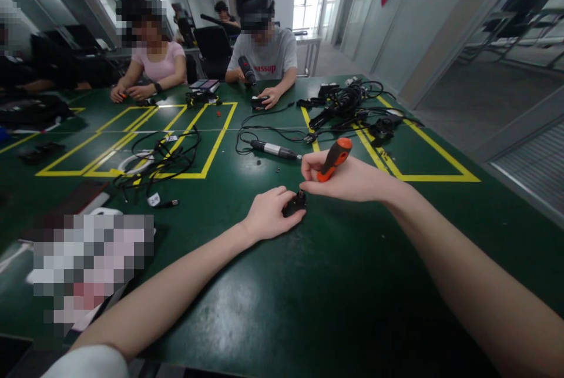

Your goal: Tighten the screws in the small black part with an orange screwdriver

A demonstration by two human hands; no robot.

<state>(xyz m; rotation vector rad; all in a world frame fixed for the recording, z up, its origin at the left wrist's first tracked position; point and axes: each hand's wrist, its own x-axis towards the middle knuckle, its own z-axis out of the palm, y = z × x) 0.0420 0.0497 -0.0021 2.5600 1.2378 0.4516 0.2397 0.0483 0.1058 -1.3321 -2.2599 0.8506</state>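
My left hand is closed around a small black part and holds it down on the green table. What the part is I cannot make out. In my right hand is a screwdriver with an orange and dark grey handle, tilted over the part. My right thumb and fingertips are just above the part, near a small metal piece on its top. The screwdriver's tip is hidden by my fingers. Just beyond my hands lies a black and silver electric screwdriver with a cord.
Tangled black cables lie at the back right, another cable coil at the left. Yellow tape marks areas on the table. A blurred pink and white item lies front left. Across the table, a person holds a power drill; another sits left.
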